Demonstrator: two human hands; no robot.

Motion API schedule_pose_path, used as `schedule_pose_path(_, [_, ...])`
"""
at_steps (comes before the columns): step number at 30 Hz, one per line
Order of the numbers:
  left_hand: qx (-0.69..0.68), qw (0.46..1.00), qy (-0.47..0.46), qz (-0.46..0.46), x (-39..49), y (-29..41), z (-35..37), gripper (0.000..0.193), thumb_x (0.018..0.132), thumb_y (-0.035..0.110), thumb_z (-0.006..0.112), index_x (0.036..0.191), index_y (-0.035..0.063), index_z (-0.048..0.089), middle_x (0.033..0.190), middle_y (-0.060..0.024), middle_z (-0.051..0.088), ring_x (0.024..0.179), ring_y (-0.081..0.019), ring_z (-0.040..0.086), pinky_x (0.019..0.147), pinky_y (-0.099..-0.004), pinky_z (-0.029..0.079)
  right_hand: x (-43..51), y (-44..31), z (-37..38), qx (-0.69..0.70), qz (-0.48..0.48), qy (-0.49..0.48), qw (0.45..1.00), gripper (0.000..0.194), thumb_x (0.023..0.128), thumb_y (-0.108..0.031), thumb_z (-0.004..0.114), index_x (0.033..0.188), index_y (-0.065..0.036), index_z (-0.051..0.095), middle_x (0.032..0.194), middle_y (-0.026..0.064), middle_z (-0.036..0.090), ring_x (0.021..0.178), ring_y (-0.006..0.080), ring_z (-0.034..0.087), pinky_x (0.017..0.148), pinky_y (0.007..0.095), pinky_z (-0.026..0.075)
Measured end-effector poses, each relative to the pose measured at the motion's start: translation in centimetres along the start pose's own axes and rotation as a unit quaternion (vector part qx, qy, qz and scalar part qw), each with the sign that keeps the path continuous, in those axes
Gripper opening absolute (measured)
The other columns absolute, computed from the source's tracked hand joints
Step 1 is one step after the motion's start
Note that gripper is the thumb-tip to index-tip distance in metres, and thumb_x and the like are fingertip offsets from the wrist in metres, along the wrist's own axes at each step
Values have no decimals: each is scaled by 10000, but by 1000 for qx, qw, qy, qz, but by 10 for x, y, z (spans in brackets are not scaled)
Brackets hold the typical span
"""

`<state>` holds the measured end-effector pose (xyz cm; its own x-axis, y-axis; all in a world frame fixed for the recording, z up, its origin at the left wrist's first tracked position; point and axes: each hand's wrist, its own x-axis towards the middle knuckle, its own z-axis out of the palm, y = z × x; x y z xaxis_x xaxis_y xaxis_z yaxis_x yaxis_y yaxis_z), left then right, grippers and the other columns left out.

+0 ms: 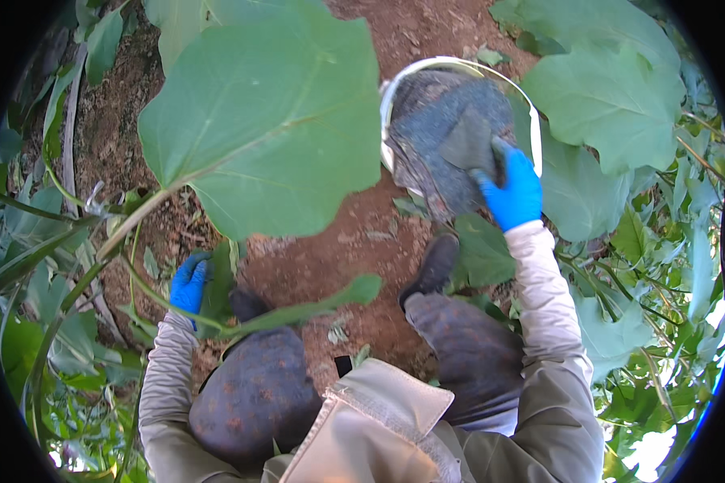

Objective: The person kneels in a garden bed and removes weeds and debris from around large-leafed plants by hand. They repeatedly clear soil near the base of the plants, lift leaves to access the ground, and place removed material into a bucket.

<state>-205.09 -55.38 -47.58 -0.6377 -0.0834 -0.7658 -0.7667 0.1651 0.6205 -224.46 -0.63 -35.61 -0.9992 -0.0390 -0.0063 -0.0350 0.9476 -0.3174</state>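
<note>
My right hand (515, 187), in a blue glove, is at the near right of a white bucket (388, 111). Its thumb and fingers are closed about a dark grey-green flat piece (468, 142); whether this is cloth or a leaf I cannot tell. Beneath it, a dark grey cloth (423, 124) fills the bucket's mouth and hangs over the near rim, hiding what is inside. The bucket's pale handle (536, 139) lies over to the right. My left hand (188, 282), also blue-gloved, is low at the left beside a green leaf (219, 287). Its fingers are curled and partly hidden.
A large broad leaf (272, 127) on a thick stalk (139, 220) hangs between my hands, close to the camera. Leafy plants (616, 108) crowd both sides. Reddish soil (344, 247) with dry litter lies between my dark shoes (432, 265). A narrow curled leaf (320, 308) crosses my left knee.
</note>
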Motion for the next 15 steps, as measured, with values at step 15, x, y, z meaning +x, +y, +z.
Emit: schedule_pose_path(15, [-351, 820, -452, 14, 46, 46, 64, 765, 893, 578, 493, 1443, 80, 305, 1428, -105, 408, 1288, -222, 411, 1072, -397, 307, -53, -231, 66, 506, -31, -543, 669, 455, 864, -209, 605, 1249, 17, 518, 1178, 152, 595, 1119, 261, 549, 970, 371, 409])
